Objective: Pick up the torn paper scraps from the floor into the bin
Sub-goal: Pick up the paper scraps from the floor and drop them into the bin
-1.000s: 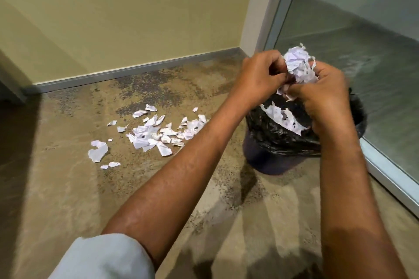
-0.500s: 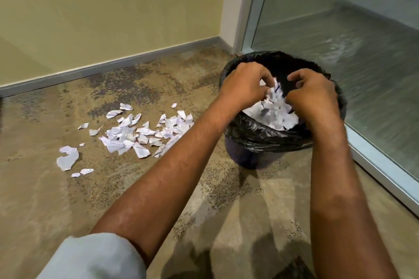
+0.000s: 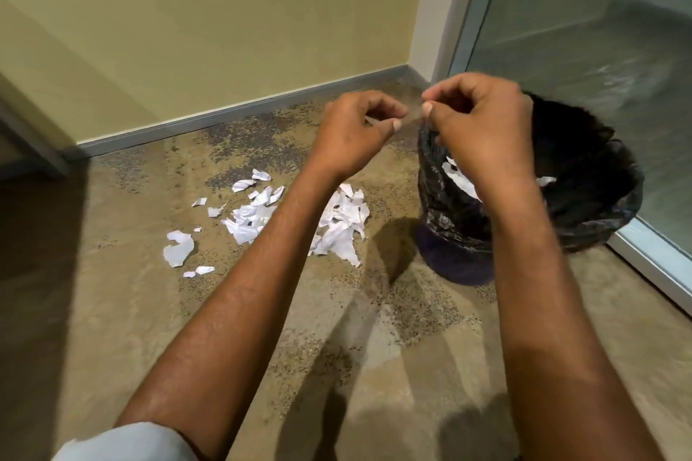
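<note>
Torn white paper scraps (image 3: 340, 225) lie in a loose pile on the speckled floor, partly hidden behind my left forearm, with stray pieces (image 3: 179, 250) further left. A dark bin with a black liner (image 3: 599, 191) stands to the right of the pile, and white scraps (image 3: 461, 181) show inside it. My left hand (image 3: 355, 131) hovers above the floor left of the bin, fingers loosely curled, nothing in it. My right hand (image 3: 483, 123) hangs over the bin's near-left rim, fingers also loosely curled and empty.
A yellow wall with a grey skirting board (image 3: 239, 112) runs behind the pile. A glass panel in a metal frame (image 3: 651, 262) stands close behind and right of the bin. Bare floor stretches toward me.
Both hands let the bunch of scraps fall into the bin, then rose out of it and shifted left. They now hold nothing.
</note>
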### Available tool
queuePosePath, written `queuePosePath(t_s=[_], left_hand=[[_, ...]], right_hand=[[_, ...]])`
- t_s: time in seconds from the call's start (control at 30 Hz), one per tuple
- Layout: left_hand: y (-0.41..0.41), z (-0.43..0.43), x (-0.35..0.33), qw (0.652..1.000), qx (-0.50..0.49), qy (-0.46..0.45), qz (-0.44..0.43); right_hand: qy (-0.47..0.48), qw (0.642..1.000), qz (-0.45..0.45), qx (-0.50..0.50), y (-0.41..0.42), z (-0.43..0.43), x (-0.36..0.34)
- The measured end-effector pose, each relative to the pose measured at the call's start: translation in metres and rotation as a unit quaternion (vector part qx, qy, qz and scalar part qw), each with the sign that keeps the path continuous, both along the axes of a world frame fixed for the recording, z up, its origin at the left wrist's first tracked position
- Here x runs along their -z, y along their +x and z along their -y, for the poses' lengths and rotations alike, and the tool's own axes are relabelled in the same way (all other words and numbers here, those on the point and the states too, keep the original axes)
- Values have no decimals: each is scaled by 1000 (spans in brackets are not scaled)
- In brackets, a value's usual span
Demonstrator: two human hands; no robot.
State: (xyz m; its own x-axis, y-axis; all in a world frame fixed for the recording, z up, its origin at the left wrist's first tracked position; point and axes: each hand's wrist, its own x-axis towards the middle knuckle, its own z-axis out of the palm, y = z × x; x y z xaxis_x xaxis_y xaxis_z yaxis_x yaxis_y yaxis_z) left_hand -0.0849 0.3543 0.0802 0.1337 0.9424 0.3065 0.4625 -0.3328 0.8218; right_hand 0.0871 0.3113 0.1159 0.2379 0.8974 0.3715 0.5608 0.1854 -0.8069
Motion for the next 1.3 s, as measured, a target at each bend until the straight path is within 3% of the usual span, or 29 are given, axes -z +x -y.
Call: queuePosePath(t_s=[0.13, 0.33, 0.6, 0.77, 0.97, 1.1, 1.3], left_hand=[[-52, -1, 24, 997, -57, -58, -5], [-111, 6, 97, 978, -106, -173, -47], [-138, 11, 176, 947, -103, -250, -173], [-134, 14, 203, 912, -58, -262, -309], [-125, 18, 224, 889, -46, -259, -375], [-119, 14, 236, 902, -69, -222, -363], [-110, 7, 240, 928, -89, -169, -319]], right_hand=[[-22, 996, 7, -85, -52, -3, 15], [-128, 980, 36, -148, -96, -16, 88], [-227, 938, 207, -162, -114, -18, 191], [-226, 913, 291, -176, -119, -18, 233], [-275, 890, 320, -173, -119, -17, 260], [-234, 898, 337, -157, -119, -18, 270], [-224, 928, 261, -146, -121, -21, 271]])
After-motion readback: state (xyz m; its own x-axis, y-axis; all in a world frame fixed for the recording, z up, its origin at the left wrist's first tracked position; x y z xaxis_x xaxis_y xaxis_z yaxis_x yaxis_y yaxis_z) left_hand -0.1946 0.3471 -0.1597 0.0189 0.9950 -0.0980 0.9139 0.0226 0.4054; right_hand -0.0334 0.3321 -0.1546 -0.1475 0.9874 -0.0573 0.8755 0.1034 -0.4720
